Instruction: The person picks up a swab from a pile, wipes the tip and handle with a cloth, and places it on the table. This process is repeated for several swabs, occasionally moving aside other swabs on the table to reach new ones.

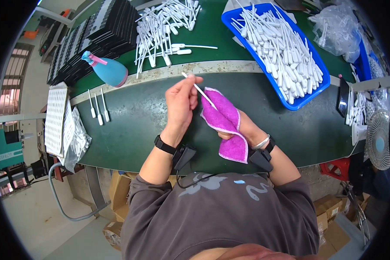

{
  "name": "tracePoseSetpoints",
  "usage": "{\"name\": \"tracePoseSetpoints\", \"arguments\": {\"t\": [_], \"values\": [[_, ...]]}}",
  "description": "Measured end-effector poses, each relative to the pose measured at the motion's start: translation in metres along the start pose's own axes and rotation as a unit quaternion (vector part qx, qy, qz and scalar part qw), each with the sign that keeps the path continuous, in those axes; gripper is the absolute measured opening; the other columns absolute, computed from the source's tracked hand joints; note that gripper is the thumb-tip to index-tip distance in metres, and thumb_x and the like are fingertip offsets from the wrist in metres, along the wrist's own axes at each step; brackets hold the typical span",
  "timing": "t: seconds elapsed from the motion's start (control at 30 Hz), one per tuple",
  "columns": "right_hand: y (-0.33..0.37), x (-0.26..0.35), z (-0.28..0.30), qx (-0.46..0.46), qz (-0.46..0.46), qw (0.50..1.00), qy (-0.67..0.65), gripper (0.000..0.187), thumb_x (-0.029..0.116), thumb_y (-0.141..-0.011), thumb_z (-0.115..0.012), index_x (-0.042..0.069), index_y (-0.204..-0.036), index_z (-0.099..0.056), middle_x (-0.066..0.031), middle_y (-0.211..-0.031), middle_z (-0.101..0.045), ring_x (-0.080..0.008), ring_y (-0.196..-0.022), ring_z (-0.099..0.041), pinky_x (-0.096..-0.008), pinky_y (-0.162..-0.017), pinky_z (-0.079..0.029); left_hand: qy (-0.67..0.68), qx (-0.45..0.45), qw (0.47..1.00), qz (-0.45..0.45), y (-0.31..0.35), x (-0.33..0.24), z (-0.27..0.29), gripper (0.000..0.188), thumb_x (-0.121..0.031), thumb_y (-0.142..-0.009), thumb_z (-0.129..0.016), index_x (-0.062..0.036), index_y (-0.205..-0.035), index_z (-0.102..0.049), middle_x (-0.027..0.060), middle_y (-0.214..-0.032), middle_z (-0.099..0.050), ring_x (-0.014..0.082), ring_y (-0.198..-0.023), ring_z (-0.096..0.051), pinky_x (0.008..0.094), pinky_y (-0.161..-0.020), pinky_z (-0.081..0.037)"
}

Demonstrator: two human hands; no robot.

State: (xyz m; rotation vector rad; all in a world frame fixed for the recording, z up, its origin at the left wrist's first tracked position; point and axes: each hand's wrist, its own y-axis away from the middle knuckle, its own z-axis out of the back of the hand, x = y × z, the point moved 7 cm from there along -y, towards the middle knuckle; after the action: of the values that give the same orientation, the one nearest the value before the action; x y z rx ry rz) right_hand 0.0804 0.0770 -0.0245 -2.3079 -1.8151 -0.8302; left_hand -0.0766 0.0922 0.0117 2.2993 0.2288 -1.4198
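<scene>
Our grey shirt (221,221) lay nearest, and over the green table (138,117) our left hand (180,100) pinched a thin white stick (203,94)—seemingly to steady it—against the purple cloth (217,118) our right hand (248,128) clutched.

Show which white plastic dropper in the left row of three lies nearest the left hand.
The rightmost dropper; both others lie farther from the left hand.

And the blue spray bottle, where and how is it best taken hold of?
Probably hold the blue bottle around its wide body, coming from the near side: it narrows toward the pink trigger, and black stacks rise behind it.
</scene>
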Motion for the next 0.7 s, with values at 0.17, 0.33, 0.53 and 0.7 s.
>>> {"name": "tracePoseSetpoints", "arguments": {"t": [0.17,0.33,0.53,0.7], "values": [[-0.002,0.008,0.006,-0.166,0.107,0.976,0.090,0.038,0.019,-0.095,-0.053,0.001,-0.128,-0.048,-0.0036,-0.100,-0.060,-0.0096,-0.077,-0.060,-0.0235,-0.061,-0.049,0.003,-0.076,0.995,-0.065,-0.004,-0.010,0.017,0.028,-0.024,-0.092,-0.060,0.0030,-0.087,-0.066,-0.0025,-0.058,-0.051,0.0045,-0.046,-0.045,0.0201,-0.041,-0.035],[-0.006,0.011,0.005,-0.144,0.103,0.963,0.205,0.042,0.023,-0.096,-0.051,0.001,-0.131,-0.046,-0.0023,-0.116,-0.057,-0.0089,-0.095,-0.057,-0.0224,-0.079,-0.049,-0.053,-0.063,0.993,-0.080,0.006,-0.002,-0.001,0.027,-0.023,-0.092,-0.061,0.0036,-0.085,-0.065,0.0001,-0.057,-0.053,0.0079,-0.048,-0.053,0.0211,-0.045,-0.042],[-0.005,0.026,-0.016,-0.082,0.183,0.938,0.284,0.037,0.017,-0.097,-0.045,0.001,-0.130,-0.049,-0.0035,-0.119,-0.057,-0.0110,-0.105,-0.054,-0.0264,-0.091,-0.044,-0.059,-0.007,0.994,-0.095,0.010,0.002,-0.013,0.028,-0.023,-0.094,-0.058,0.0033,-0.084,-0.064,0.0007,-0.056,-0.053,0.0089,-0.050,-0.055,0.0219,-0.048,-0.044],[-0.004,0.024,-0.007,-0.134,0.218,0.920,0.298,0.035,0.017,-0.097,-0.043,0.000,-0.126,-0.052,-0.0038,-0.115,-0.059,-0.0109,-0.102,-0.055,-0.0266,-0.090,-0.044,-0.069,-0.033,0.992,-0.095,-0.006,-0.005,-0.006,0.031,-0.025,-0.096,-0.053,0.0029,-0.087,-0.062,0.0006,-0.056,-0.052,0.0095,-0.049,-0.054,0.0223,-0.049,-0.045]]}}
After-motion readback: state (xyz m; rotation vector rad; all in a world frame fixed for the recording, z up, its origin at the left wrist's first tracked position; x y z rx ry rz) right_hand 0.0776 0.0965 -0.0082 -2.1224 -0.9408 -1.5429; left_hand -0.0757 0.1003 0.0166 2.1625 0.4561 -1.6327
